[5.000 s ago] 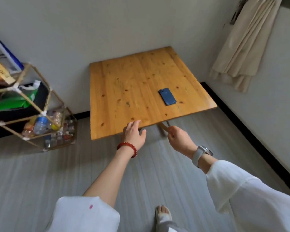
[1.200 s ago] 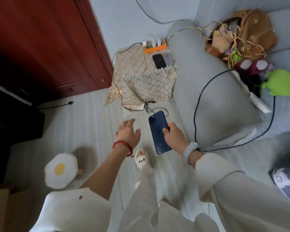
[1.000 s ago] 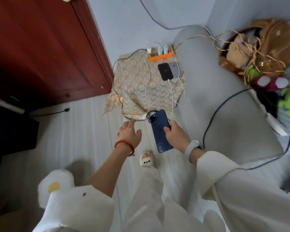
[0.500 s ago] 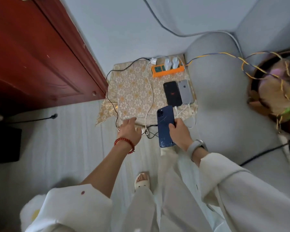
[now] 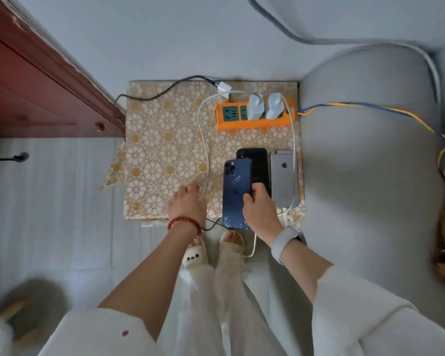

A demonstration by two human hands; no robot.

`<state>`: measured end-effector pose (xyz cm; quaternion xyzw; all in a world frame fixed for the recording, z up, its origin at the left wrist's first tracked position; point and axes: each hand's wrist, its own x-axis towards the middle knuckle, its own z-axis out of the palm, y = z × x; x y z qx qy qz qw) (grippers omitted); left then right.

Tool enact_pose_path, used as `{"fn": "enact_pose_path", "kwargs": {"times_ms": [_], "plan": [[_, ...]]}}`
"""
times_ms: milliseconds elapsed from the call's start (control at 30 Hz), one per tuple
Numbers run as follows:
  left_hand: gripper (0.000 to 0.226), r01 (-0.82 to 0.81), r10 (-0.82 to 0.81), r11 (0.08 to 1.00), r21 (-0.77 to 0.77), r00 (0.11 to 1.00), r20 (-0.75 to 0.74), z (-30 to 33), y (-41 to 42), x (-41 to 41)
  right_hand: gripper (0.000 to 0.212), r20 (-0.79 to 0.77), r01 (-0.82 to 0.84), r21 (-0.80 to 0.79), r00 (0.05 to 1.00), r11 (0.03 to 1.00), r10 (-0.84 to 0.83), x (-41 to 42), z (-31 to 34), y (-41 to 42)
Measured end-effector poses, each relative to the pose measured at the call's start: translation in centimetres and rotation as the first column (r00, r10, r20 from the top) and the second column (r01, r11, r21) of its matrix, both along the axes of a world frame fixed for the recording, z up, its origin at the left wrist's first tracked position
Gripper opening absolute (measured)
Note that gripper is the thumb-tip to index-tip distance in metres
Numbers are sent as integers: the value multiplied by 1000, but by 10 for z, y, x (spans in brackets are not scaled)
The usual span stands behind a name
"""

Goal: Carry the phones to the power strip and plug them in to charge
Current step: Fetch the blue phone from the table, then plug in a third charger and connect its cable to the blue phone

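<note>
The black phone (image 5: 257, 165) is partly covered by the blue phone (image 5: 235, 191) and right hand (image 5: 261, 214). Cable ends are hidden there. The lower-left object (image 5: 0, 327) is blurred and cut off.

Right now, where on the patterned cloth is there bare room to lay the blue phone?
Free: the cloth's left part, between the door and the white cable. Crowded: the right side, with the power strip, black phone and silver phone.
</note>
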<state>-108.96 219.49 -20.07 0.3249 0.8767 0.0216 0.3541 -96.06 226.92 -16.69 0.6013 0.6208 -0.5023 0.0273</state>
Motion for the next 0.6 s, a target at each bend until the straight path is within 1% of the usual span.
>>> {"fn": "enact_pose_path", "kwargs": {"times_ms": [100,133,200,267,333,400,467,533,567,600], "plan": [[15,58,-46,990,130,995,-89,-10,3,-6,19,-14,-24,-3,1000,1000,24,-12,-9,6],[15,45,-30,984,172,995,-91,-10,2,-10,20,-18,-32,-14,999,999,32,-18,-10,8],[19,-113,131,963,245,990,-57,-10,-3,-22,22,-25,-44,-35,999,998,43,-29,-11,12],[16,-267,296,918,294,953,-58,-9,-12,-38,25,-31,-65,-57,998,996,64,-42,-11,13],[14,-295,332,909,294,939,-86,-8,-23,-53,27,12,-98,-63,995,993,99,-54,-12,14],[18,-248,281,929,274,956,-85,-5,-30,-64,25,104,-145,-22,984,989,147,-62,-12,14],[21,-153,169,955,256,985,-42,-1,-33,-69,25,217,-214,42,956,976,200,-64,-7,16],[26,-44,43,969,245,999,12,3,-33,-69,32,297,-289,118,923,950,244,-63,1,18],[29,-5,-6,968,251,999,40,6,-32,-68,35,298,-307,176,922,935,247,-63,6,20],[32,23,-44,964,265,996,72,8,-32,-66,36,249,-303,261,938,917,240,-63,13,24]]}}
